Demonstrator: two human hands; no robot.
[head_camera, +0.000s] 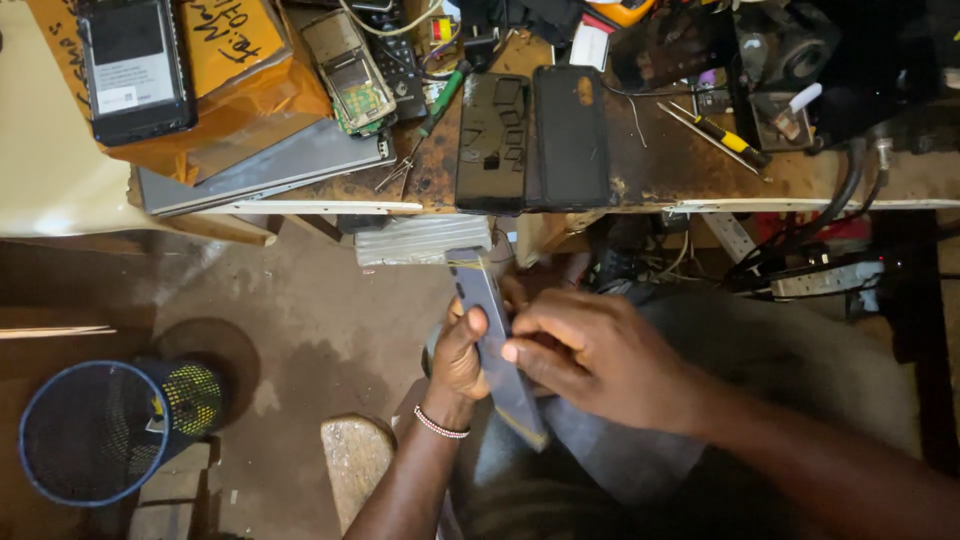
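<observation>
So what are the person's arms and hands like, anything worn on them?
Both arms are bare, no sleeves or gloves in view. The left hand has a thin beaded bracelet at the wrist, light beads mixed with darker reddish ones. The right hand shows no ring, watch or band.

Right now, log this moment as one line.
left hand: grips phone edge | right hand: fingertips on phone | phone: tilted, held over lap | workbench: two dark phones

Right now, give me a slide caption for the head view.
Both hands, left and right, hold a slim grey phone edge-up below a cluttered workbench.
</observation>
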